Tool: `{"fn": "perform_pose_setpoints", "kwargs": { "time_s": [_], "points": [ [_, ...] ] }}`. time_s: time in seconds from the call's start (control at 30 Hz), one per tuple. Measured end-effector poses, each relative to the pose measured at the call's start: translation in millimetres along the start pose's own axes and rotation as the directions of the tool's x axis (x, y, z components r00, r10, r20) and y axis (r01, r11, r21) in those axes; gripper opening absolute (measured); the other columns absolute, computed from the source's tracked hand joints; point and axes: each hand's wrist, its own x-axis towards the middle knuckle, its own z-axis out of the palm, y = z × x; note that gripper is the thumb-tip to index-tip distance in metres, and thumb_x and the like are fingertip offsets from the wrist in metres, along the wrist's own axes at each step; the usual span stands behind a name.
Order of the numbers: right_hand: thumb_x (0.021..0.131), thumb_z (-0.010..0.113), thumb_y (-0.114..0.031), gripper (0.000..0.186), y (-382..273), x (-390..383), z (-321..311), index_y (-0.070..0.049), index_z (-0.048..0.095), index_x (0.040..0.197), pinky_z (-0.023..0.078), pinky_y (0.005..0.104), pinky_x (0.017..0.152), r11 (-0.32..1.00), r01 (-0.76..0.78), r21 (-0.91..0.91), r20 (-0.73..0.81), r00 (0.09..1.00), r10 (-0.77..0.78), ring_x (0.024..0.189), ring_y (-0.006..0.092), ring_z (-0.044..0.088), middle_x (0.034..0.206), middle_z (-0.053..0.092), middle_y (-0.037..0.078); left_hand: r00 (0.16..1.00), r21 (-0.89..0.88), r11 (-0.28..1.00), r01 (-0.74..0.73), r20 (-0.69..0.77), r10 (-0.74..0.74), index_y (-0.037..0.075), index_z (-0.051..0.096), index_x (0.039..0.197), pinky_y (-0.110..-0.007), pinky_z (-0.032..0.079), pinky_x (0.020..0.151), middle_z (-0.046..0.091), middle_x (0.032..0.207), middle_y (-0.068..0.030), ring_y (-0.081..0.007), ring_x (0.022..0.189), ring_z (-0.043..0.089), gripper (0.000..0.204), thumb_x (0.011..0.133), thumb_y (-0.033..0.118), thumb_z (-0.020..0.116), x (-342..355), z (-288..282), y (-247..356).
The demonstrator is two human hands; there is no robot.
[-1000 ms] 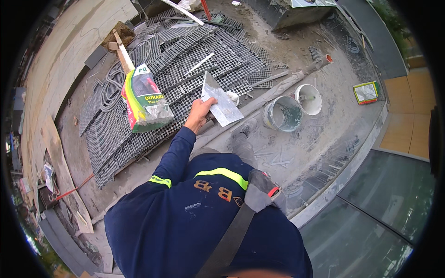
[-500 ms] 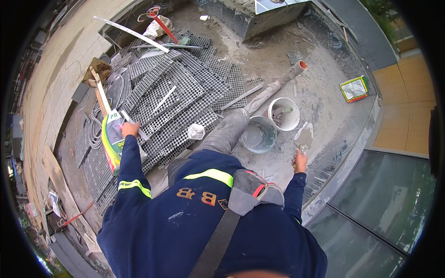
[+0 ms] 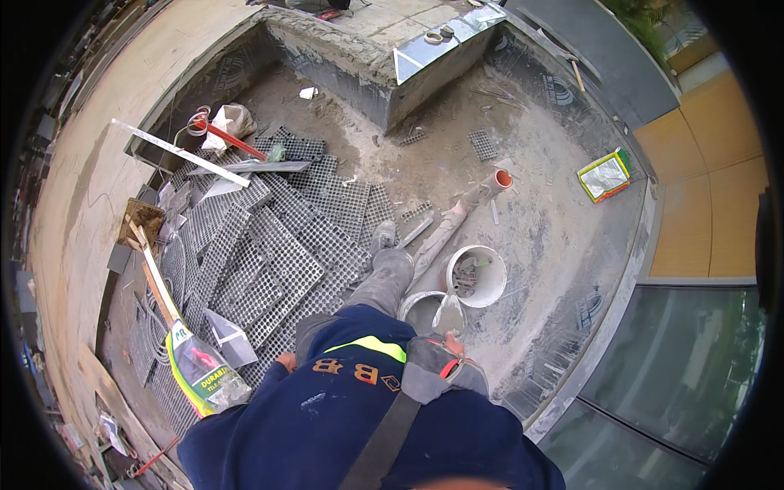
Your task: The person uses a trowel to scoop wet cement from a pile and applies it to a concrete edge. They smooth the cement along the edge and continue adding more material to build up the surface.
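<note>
My right hand (image 3: 453,345), partly covered by the grey pouch on my chest, is closed around a trowel. Its pale, mortar-smeared pointed blade (image 3: 448,314) reaches over the rim of a bucket (image 3: 411,305). Beside that stands a white bucket (image 3: 483,296) with grey pieces inside. My left hand (image 3: 287,362) shows only curled fingers at the edge of my jacket; what they hold, if anything, is hidden. Close to it is a flat grey plate (image 3: 231,341) with a white strip. Further left a yellow-green printed bag (image 3: 204,377) leans beside my sleeve.
Black perforated grid panels (image 3: 278,261) pile up on the left. A dusty pipe with an orange end (image 3: 501,180) lies past my boot (image 3: 383,237). A long white strip (image 3: 181,153) crosses the pile. A concrete corner block (image 3: 400,98) juts in ahead; a packet (image 3: 604,175) lies right.
Both hands have come in toward my body. The right one has brought the trowel from the right to the buckets; the left has left the bag's side. The view has shifted forward.
</note>
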Motion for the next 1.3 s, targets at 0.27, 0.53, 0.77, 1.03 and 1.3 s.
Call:
{"fn": "perform_pose_setpoints", "kwargs": {
  "time_s": [0.27, 0.53, 0.77, 1.03, 1.3],
  "points": [
    [0.092, 0.07, -0.03, 0.045, -279, 166, -89, 0.005, 0.057, 0.116, 0.057, 0.0448, 0.072, 0.898, 0.069, -0.435, 0.064, 0.997, -0.045, 0.075, 0.0346, 0.074, 0.093, 0.073, 0.026, 0.965, 0.689, 0.721, -0.068, -0.137, 0.222, -0.004, 0.072, 0.106, -0.04, 0.059, 0.082, 0.072, 0.108, -0.0247, -0.0311, 0.089, 0.075, 0.038, 0.087, 0.029, 0.068, 22, 78, 342],
    [0.091, 0.064, -0.036, 0.048, -503, 227, -89, 0.003, 0.062, 0.119, 0.049, 0.0553, 0.094, 0.663, 0.218, -0.716, -0.029, 0.94, -0.341, 0.108, 0.0515, 0.063, 0.11, 0.068, 0.034, 0.85, 0.19, 0.868, -0.459, 0.379, 0.367, 0.008, 0.07, 0.12, -0.034, 0.061, 0.057, 0.073, 0.108, -0.0087, -0.0243, 0.072, 0.076, 0.038, 0.089, 0.029, 0.067, -48, 216, 480],
    [0.095, 0.062, -0.045, 0.053, -606, 226, 0, 0.0, 0.059, 0.124, 0.049, 0.0551, 0.093, 0.644, 0.378, -0.666, 0.11, 0.903, -0.416, 0.112, 0.0485, 0.064, 0.115, 0.069, 0.03, 0.972, -0.195, 0.96, -0.199, 0.085, 0.219, 0.0, 0.057, 0.129, -0.04, 0.064, 0.062, 0.068, 0.114, -0.017, -0.033, 0.083, 0.076, 0.038, 0.095, 0.019, 0.059, -39, 81, 436],
    [0.096, 0.057, -0.046, 0.053, -688, 265, 95, -0.001, 0.062, 0.124, 0.048, 0.0528, 0.099, 0.627, 0.437, -0.644, 0.241, 0.895, -0.376, 0.117, 0.046, 0.063, 0.122, 0.068, 0.028, 0.967, -0.48, 0.864, -0.152, 0.11, 0.231, -0.003, 0.052, 0.134, -0.045, 0.06, 0.082, 0.061, 0.13, -0.0213, -0.0383, 0.103, 0.071, 0.044, 0.097, 0.021, 0.058, -40, 61, 411],
    [0.093, 0.057, -0.041, 0.05, -806, 364, 214, -0.003, 0.063, 0.124, 0.05, 0.0528, 0.099, 0.622, 0.406, -0.67, 0.267, 0.913, -0.308, 0.118, 0.0425, 0.065, 0.122, 0.069, 0.025, 0.963, -0.424, 0.879, -0.22, 0.047, 0.264, 0.002, 0.055, 0.139, -0.04, 0.057, 0.078, 0.064, 0.126, -0.0169, -0.0312, 0.099, 0.071, 0.048, 0.098, 0.027, 0.057, -75, 68, 524]
  ]
}}
